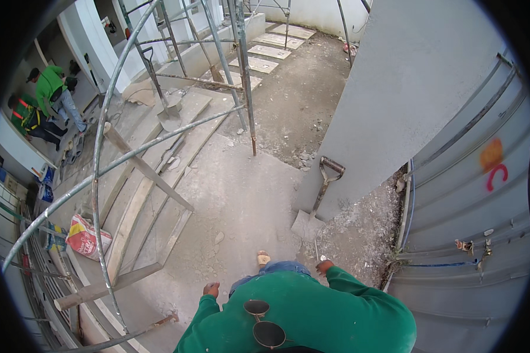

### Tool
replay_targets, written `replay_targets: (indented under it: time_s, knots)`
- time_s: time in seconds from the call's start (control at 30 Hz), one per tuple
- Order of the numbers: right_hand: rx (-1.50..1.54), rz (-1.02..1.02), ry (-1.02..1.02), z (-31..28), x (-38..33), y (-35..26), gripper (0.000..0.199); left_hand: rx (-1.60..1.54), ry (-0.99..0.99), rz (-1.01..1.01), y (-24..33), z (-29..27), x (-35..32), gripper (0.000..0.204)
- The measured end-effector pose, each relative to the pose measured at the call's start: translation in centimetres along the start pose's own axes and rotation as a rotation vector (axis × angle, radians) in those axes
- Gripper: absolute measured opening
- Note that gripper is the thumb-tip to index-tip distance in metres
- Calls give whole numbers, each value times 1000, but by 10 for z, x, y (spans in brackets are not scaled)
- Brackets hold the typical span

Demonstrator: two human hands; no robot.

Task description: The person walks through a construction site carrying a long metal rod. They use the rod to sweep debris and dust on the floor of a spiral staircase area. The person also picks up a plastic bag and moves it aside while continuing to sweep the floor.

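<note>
My left hand (211, 289) hangs beside my left hip with its fingers curled in; nothing shows in it. My right hand (324, 267) is closed at my right side, and a thin pale rod (317, 249) rises from beside its fingers. The hand's grip is too small to make out. Just ahead of that hand, a shovel (318, 200) leans against a smooth grey wall (388, 100). Its blade rests on the ground and its D-shaped handle points up. Both hands are apart from the shovel.
Metal scaffolding (165, 141) stands over concrete steps (132, 203) at left, with a wooden frame (150, 170). A second shovel (169, 115) and a red-and-white bag (87, 237) are there. Two people (47, 100) bend down far left. Corrugated sheeting (471, 200) lines the right.
</note>
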State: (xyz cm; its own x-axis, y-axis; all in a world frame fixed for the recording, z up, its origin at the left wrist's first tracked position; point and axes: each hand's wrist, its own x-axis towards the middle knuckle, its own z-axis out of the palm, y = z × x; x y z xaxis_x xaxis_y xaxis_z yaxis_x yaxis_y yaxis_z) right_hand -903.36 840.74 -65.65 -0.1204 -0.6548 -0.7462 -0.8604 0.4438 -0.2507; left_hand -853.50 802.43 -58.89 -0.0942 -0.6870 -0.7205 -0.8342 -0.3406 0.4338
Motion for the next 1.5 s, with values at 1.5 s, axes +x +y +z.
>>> replay_targets:
  time_s: [1.5]
  knots:
    - [1479,606,320,-739,397,438,34,295,-367,851,1257,236,372,76]
